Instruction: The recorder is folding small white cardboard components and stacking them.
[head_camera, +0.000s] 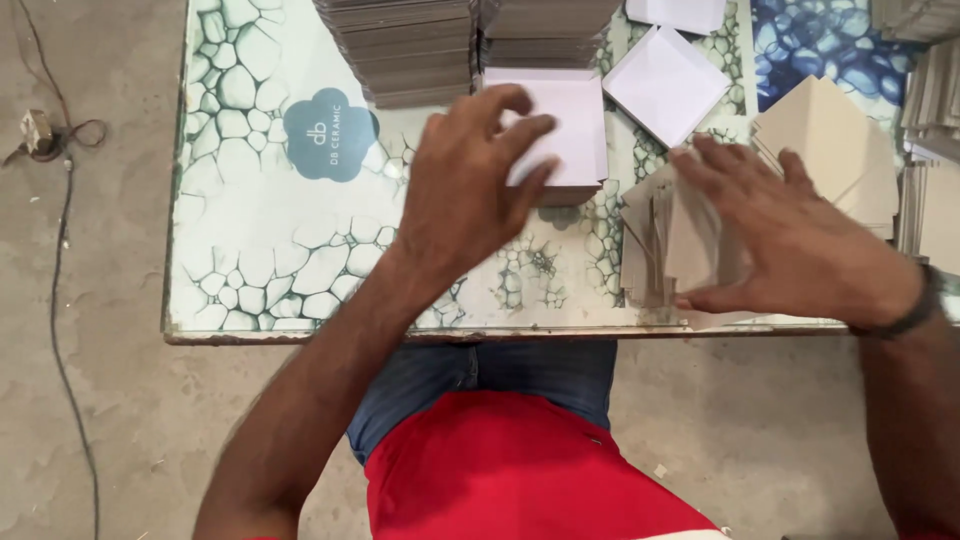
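My left hand (470, 185) hovers with fingers spread over a small stack of square pieces topped by a white sheet (565, 120), its fingertips touching the sheet's near left part. My right hand (790, 240) lies flat, fingers apart, on a bundle of grey cardboard pieces standing on edge (665, 250) near the table's front edge. A dark band is on that wrist. Neither hand grips anything that I can see.
The table (270, 230) has a pale stone-pattern top with a blue section (830, 40) at the back right. Tall grey card stacks (405, 45) stand at the back. Loose white squares (665, 80) and fanned beige cards (830, 140) lie right. A cable (60, 260) runs along the concrete floor.
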